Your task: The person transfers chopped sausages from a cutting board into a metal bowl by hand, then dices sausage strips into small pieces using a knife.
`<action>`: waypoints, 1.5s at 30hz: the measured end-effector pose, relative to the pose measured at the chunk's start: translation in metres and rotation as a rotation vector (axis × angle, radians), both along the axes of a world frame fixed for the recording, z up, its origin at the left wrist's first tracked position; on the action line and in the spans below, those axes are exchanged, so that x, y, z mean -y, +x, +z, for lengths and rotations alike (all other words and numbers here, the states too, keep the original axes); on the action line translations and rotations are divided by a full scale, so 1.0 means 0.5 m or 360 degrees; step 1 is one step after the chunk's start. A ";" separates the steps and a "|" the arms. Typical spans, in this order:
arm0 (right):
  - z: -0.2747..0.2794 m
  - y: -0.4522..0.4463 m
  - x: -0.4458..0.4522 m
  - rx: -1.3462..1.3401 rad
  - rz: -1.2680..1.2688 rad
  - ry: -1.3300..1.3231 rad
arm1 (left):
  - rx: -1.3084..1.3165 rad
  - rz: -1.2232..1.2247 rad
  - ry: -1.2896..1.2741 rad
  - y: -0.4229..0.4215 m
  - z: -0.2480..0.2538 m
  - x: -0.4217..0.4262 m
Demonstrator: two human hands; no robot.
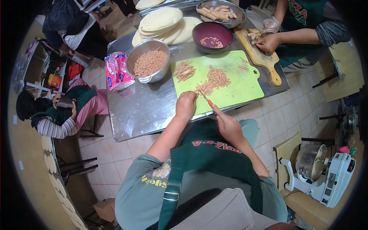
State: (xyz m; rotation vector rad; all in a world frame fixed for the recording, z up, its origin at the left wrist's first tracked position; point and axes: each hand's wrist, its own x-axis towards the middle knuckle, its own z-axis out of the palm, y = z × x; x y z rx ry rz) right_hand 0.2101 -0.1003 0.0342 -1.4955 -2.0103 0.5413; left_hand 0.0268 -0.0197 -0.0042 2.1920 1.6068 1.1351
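A green cutting board lies on the metal table, bearing a heap of chopped brown pieces and a bundle of uncut sticks. My right hand is wrapped round the red handle of a knife, whose blade touches the near left end of the heap. Left of the blade, my left hand rests closed at the board's front edge; whatever its fingers hold is hidden. A metal pot of chopped pieces stands left of the board.
Behind the board are a purple bowl, stacked flat rounds and a steel bowl of sticks. A pink packet lies left. At right, a co-worker's hands work over a wooden board. Another person sits at left.
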 end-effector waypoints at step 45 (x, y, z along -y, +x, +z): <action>-0.007 -0.018 -0.012 0.0145 0.0102 -0.0212 | 0.0049 -0.0002 -0.0045 -0.013 0.012 0.002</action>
